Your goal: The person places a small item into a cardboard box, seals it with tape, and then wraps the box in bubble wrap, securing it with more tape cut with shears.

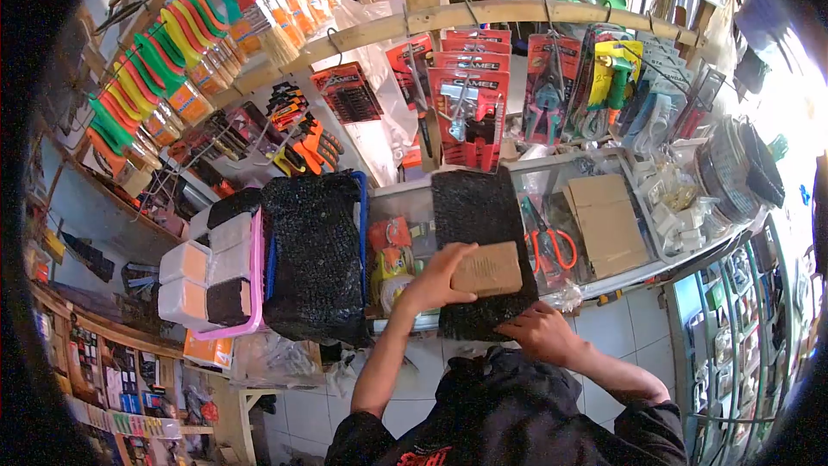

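Several rows of paintbrushes (185, 60) with red, yellow and green handles hang at the far left, above the counter. Below them, a pink tray (258, 272) holds pale wrapped blocks (184, 263), with black pieces over or around some of them. Just to its right stands a blue tray (272, 267), its middle covered by a large piece of black mesh (315, 242) that spills over the near side. Next, red and yellow packets (391, 250) show in the glass-topped counter (401, 198).

In the middle, the left hand (435, 280) grips the left end of a brown box (488, 270), fingers at the far side and thumb at the near side. The box lies on a long strip of black sheet (474, 207), over its nearer half, with the strip running away across the counter. The right hand (539, 332) is at the strip's near right corner, its fingers bent against the edge; whether they pinch it, I cannot tell. Carded tools (470, 112) in red packaging hang beyond the strip.

Just right of the strip lie orange-handled scissors (549, 242), then a folded piece of cardboard (608, 224). Small white packages (677, 216) crowd the counter's right end, beside a round coil (733, 164).
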A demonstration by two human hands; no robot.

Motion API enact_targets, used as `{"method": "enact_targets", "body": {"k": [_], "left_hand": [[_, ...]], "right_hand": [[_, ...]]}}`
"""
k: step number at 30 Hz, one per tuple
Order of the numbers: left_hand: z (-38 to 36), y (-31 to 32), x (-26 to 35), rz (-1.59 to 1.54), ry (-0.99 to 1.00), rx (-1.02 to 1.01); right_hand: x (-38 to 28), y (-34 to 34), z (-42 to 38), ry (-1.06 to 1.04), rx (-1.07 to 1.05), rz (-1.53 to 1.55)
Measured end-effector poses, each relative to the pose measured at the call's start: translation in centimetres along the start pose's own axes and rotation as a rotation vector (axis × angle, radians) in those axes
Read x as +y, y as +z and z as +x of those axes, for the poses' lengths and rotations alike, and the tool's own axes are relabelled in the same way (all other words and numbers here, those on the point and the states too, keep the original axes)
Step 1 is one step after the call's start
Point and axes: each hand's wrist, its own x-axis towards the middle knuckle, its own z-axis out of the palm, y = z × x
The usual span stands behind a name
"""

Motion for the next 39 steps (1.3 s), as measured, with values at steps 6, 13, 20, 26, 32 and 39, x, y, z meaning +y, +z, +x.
{"method": "enact_targets", "body": {"k": [6, 13, 20, 26, 32, 39], "left_hand": [[-0.2, 1.1, -3.3, 0.0, 0.097, -0.12], [-3.5, -1.6, 0.5, -0.435, 0.047, 0.024], [-5.1, 0.4, 3.4, 0.004, 0.065, -0.004], [-3.8, 1.1, 3.8, -0.128, -0.067, 0.181], [-3.0, 2.2, 2.4, -0.348, -0.222, 0.391], [-2.5, 3.1, 3.0, -0.333, -0.276, 0.532]], "right_hand": [[2.8, -6.7, 5.1, 0.052, 0.081, 0.247], [5.8, -7.1, 7.9, 0.11, 0.026, 0.373], [7.3, -4.9, 7.6, 0.079, 0.011, 0.43], [8.0, -3.7, 7.7, 0.17, 0.058, 0.562], [8.5, -3.2, 7.6, 0.335, 0.065, 0.63], [8.9, -2.7, 7.8, 0.38, 0.085, 0.682]]}}
